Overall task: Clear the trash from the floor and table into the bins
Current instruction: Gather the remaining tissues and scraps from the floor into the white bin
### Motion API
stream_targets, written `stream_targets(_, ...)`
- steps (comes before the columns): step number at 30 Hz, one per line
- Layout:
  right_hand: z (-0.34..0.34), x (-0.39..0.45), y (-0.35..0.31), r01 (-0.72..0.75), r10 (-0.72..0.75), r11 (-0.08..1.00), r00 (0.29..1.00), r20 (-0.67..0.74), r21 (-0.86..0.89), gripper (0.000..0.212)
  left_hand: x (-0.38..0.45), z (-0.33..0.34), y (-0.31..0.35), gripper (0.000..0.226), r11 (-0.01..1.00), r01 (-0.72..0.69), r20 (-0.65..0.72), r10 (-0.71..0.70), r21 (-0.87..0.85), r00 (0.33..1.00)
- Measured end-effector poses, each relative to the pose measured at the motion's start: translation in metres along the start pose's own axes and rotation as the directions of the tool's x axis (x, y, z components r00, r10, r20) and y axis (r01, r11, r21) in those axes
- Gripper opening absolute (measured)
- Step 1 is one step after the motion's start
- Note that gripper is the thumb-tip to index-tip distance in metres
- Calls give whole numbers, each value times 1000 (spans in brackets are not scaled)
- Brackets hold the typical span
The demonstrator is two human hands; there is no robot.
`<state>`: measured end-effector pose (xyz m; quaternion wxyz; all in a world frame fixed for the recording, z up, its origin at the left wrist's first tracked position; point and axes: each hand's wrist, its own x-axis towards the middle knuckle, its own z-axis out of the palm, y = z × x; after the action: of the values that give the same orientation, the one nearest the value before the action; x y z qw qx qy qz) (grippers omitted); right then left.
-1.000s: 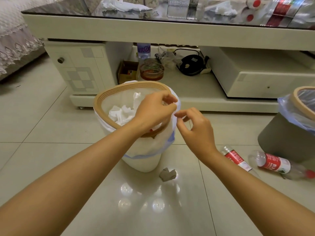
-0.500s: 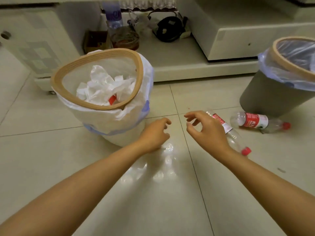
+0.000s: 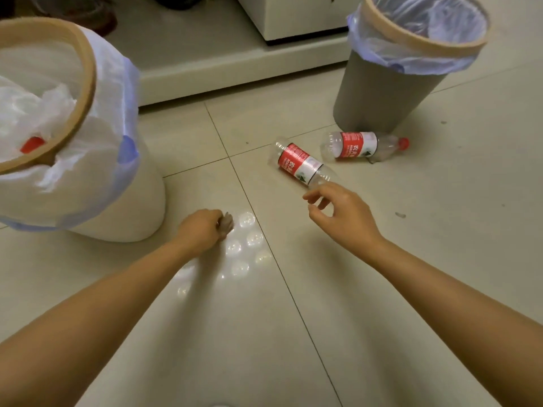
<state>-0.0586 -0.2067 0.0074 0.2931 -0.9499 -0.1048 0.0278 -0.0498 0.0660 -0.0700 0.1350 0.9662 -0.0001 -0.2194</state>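
So a small crumpled grey scrap is pinched on the tiled floor by the left hand, just right of the white bin with the tan rim. Further right, the right hand is held loosely curled with nothing gripped, right by the near clear red-labelled plastic bottle. A second bottle like it is lying against the grey bin with the bluish liner at the far right.
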Motion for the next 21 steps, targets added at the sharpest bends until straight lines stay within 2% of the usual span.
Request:
stream_targets(6, -17, -30, 41, -122, 122, 992, 991, -50, 3, 16, 3, 6, 80, 15, 965, -236, -14, 235, -114, 972)
stream_targets(11, -29, -64, 78, -231, 231, 973, 967, -105, 5, 18, 9, 25, 159, 18, 910, -395, 55, 405, -127, 913)
stream_targets(15, -39, -110, 115, -358, 357, 933, 922, -148, 16, 20, 12, 43, 212, 11, 861, -440, 68, 470, -254, 880)
stream_targets(19, -48, -161, 159, -493, 487, 870, 858, -166, 7, 27, 25, 56, 266, 30, 812, -475, 62, 523, -340, 850)
stream_targets(21, -52, -184, 179, -564, 559, 826, 815, -157, 14, 33, 37, 63, 291, 36, 808, -468, 38, 513, -357, 857)
